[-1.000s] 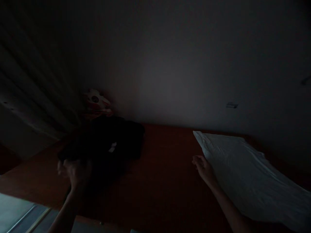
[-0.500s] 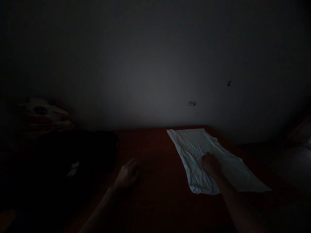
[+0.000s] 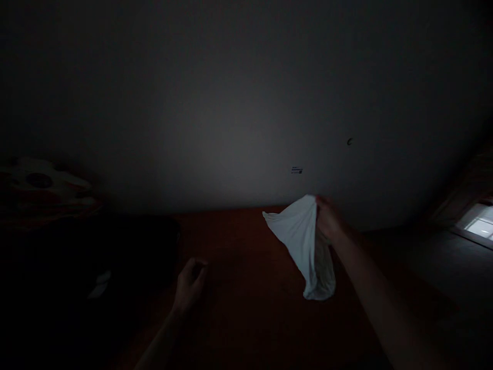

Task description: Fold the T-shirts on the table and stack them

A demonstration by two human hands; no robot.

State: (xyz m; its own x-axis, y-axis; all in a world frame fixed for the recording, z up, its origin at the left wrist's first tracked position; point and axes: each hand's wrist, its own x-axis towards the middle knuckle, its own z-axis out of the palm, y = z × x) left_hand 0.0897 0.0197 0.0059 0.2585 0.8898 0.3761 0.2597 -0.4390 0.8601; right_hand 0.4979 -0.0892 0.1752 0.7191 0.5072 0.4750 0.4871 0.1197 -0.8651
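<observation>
My right hand [image 3: 328,218] is closed on a white cloth [image 3: 296,228] and holds part of it up off the brown tabletop [image 3: 239,308]. The cloth hangs in folds below and left of the fingers. Its far left corner and bunched lower end are at table level. Whether it is a garment cannot be made out. Left of the cloth, at or just above the table, my left hand [image 3: 189,283] is loosely curled. A gap shows between its thumb and forefinger, and nothing is seen in it.
A large dark item [image 3: 138,257] lies at the left, with a small pale patch [image 3: 100,284] on it. Behind it is a white-and-red patterned thing [image 3: 48,180]. The grey wall [image 3: 215,128] rises behind the table. Light enters low at the right. The scene is very dim.
The cloth lay spread flat under my right hand; now its right part is gripped, raised and drawn over to the left. My left hand has moved slightly left, its thumb and forefinger parted.
</observation>
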